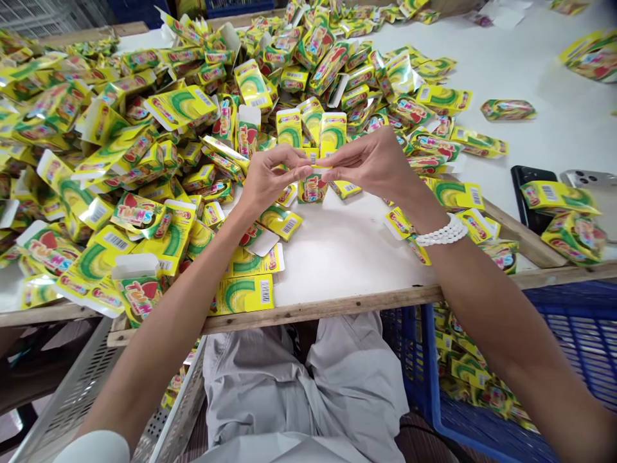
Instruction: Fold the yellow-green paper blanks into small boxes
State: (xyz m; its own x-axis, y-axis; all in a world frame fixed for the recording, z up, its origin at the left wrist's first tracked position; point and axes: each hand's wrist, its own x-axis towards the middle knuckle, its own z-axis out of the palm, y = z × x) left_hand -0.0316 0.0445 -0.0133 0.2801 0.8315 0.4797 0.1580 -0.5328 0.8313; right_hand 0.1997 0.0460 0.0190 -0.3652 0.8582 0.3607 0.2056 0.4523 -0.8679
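Note:
My left hand point(270, 177) and my right hand point(371, 161) meet over the white table point(351, 251), fingers pinched together on one small yellow-green carton point(312, 186) printed with red letters. The carton hangs upright between the fingertips, just above the tabletop. A white bead bracelet point(441, 235) circles my right wrist. A large heap of the same cartons point(144, 135), flat and part-folded, spreads behind and to the left of my hands. A flat carton point(243, 292) lies near the table's front edge by my left forearm.
A blue plastic crate point(530, 360) holding more cartons stands below the table at the right. Two phones point(530, 193) lie on the table at the right. A wooden strip point(337, 308) edges the table front. A grey mesh crate point(72, 392) sits low at the left.

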